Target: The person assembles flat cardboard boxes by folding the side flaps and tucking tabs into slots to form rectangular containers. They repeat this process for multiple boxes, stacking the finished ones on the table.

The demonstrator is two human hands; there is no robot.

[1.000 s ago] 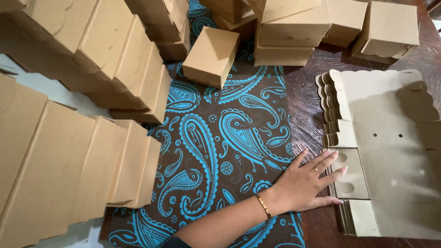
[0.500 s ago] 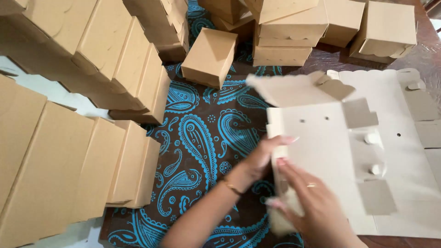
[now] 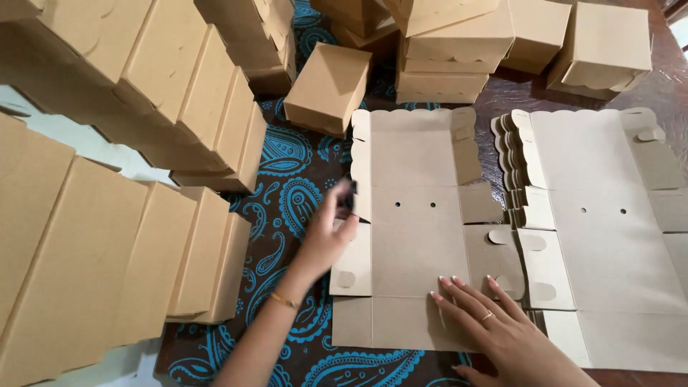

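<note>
Head view: both hands (image 3: 326, 236) (image 3: 494, 322) flatten brown carton blank (image 3: 419, 236).

The flat box blank (image 3: 419, 229) at centre frame is plain kraft tan, as are the stack of blanks (image 3: 609, 236) at right and the folded boxes (image 3: 107, 236) at left and top. The cloth (image 3: 294, 186) beneath is dark brown with turquoise paisley. A gold bracelet (image 3: 284, 302) and gold ring (image 3: 487, 316) show, lower centre

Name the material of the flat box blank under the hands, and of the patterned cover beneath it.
Flat box blank: apparently thin brown cardboard, matte, with die-cut scalloped edges, creases and punched holes. Patterned cover: probably woven cloth, blue paisley on dark ground; printed plastic cannot be ruled out.
</note>
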